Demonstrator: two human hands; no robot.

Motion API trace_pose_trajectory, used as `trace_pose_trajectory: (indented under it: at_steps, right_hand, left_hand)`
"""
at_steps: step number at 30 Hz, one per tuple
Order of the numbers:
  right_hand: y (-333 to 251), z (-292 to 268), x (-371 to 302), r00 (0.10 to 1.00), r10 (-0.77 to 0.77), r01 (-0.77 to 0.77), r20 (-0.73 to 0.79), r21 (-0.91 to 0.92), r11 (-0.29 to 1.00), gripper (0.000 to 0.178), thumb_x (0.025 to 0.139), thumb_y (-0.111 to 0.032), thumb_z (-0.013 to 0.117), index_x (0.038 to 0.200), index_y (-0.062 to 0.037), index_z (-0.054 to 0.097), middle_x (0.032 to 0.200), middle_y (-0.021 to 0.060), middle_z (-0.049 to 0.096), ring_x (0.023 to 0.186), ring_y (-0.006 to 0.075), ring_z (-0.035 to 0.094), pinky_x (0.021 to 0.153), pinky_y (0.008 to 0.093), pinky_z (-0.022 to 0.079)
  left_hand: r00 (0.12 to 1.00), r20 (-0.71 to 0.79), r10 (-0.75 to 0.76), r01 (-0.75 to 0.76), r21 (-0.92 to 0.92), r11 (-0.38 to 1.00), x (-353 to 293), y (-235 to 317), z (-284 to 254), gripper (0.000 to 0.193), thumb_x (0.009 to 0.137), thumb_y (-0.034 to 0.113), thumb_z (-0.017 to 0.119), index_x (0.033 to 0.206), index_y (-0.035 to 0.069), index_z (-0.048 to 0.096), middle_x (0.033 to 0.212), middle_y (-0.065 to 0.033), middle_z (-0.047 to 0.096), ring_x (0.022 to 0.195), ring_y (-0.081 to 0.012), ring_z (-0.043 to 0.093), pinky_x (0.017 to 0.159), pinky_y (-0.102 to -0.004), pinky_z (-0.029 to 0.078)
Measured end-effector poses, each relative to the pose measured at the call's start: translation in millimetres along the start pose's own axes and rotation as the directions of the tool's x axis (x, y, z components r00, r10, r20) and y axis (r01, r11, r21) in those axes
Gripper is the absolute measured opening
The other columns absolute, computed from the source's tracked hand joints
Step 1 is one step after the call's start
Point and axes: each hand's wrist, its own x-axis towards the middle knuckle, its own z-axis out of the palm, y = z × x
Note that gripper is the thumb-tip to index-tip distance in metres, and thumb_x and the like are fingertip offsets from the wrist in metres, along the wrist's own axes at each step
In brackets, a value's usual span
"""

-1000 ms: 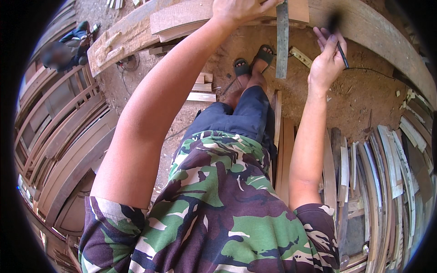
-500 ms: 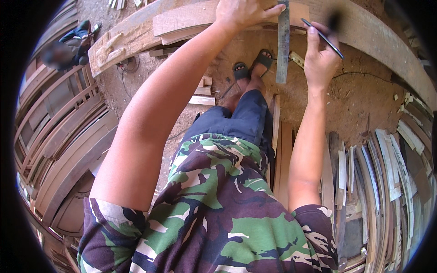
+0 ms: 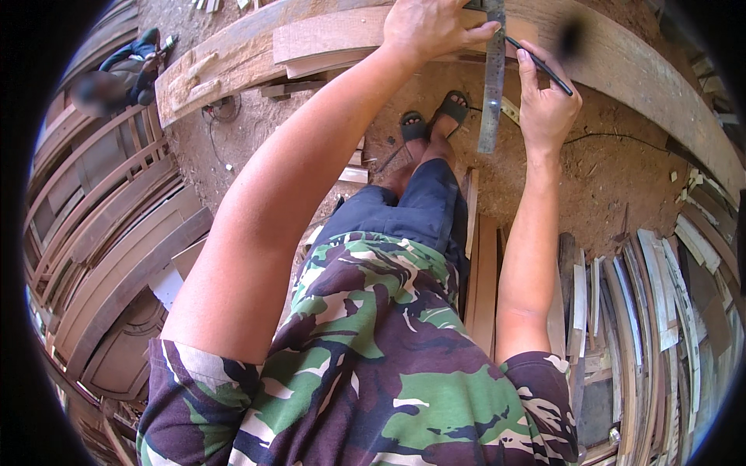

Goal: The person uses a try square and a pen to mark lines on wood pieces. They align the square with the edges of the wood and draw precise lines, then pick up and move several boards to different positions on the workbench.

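Near the top of the head view, a reddish-brown board (image 3: 330,37) lies across a long, wide plank (image 3: 622,74). My left hand (image 3: 427,29) rests over the board, its thumb pressed against a metal ruler (image 3: 491,97). The ruler lies across the board and sticks out past its near edge toward me. A dark piece shows beside the ruler's upper end, partly cut off by the frame. In my right hand (image 3: 548,109) is a slim dark pen (image 3: 556,78), pinched between thumb and fingers. The pen's tip is close to the ruler's right edge, over the board.
Long wooden strips (image 3: 660,311) stand stacked on the right. Door panels and frames (image 3: 116,256) fill the left side. Another person (image 3: 116,81) sits at the far left. A cable (image 3: 614,137) crosses the dirt floor, and wood offcuts (image 3: 355,172) lie near my feet.
The pen tip has moved left, closer to the ruler's edge. My left hand and the ruler appear slightly farther right, while the whole view has shifted a little too.
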Motion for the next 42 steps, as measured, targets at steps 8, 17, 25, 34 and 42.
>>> trace_pose_trajectory:
  at_steps: [8, 17, 25, 34, 42]
  right_hand:
    - [3, -2, -2, 1.0, -0.023, 0.023, 0.001, -0.007, 1.0, 0.016, 0.107, -0.019, 0.076, 0.115, -0.0086, 0.083, 0.105, 0.0101, 0.083, 0.094, 0.0299, 0.08, 0.083, 0.0355, 0.06]
    - [-7, -23, -2, 0.986, -0.058, 0.086, 0.159, -0.175, 0.981, 0.015, 0.104, -0.019, 0.077, 0.113, -0.0087, 0.082, 0.103, 0.0117, 0.083, 0.095, 0.0331, 0.079, 0.088, 0.039, 0.06]
    - [-2, -34, -8, 0.977, 0.212, -0.213, 0.029, 0.05, 0.976, 0.022, 0.108, -0.024, 0.075, 0.115, -0.0035, 0.081, 0.099, 0.011, 0.084, 0.09, 0.0196, 0.08, 0.083, 0.0332, 0.06]
    - [7, -23, -13, 0.972, 0.235, -0.228, -0.012, 0.204, 0.952, 0.021, 0.11, -0.021, 0.073, 0.119, -0.0027, 0.08, 0.1, 0.0096, 0.084, 0.095, 0.0157, 0.08, 0.086, 0.0302, 0.06]
    - [4, -25, -13, 0.975, 0.222, -0.216, -0.005, 0.214, 0.953, 0.022, 0.112, -0.02, 0.071, 0.12, -0.0013, 0.079, 0.102, 0.0098, 0.085, 0.095, 0.0154, 0.08, 0.086, 0.0299, 0.061]
  left_hand:
    - [1.0, 0.024, -0.017, 0.018, -0.011, 1.0, 4, 1, -1, 0.064, 0.095, 0.058, 0.076, 0.128, 0.003, 0.074, 0.117, -0.0214, 0.069, 0.117, -0.0385, 0.064, 0.107, -0.0471, 0.052]
    - [0.999, 0.025, -0.031, 0.031, -0.008, 0.999, 3, 1, -1, 0.065, 0.095, 0.057, 0.076, 0.129, 0.002, 0.073, 0.118, -0.0222, 0.069, 0.119, -0.0396, 0.064, 0.109, -0.0475, 0.052]
    - [1.0, 0.004, -0.002, 0.002, -0.02, 1.0, 0, 1, 1, 0.08, 0.093, 0.059, 0.077, 0.145, -0.001, 0.066, 0.123, -0.025, 0.068, 0.121, -0.0419, 0.064, 0.111, -0.0491, 0.052]
    - [0.997, 0.069, 0.03, -0.032, 0.024, 0.999, 0, 2, 1, 0.092, 0.093, 0.065, 0.076, 0.155, -0.001, 0.059, 0.132, -0.027, 0.066, 0.128, -0.0436, 0.061, 0.116, -0.0494, 0.049]
    - [0.999, 0.037, 0.02, -0.02, -0.016, 1.0, 1, 3, 2, 0.085, 0.091, 0.062, 0.079, 0.147, -0.001, 0.064, 0.134, -0.0273, 0.065, 0.131, -0.0446, 0.06, 0.117, -0.0511, 0.049]
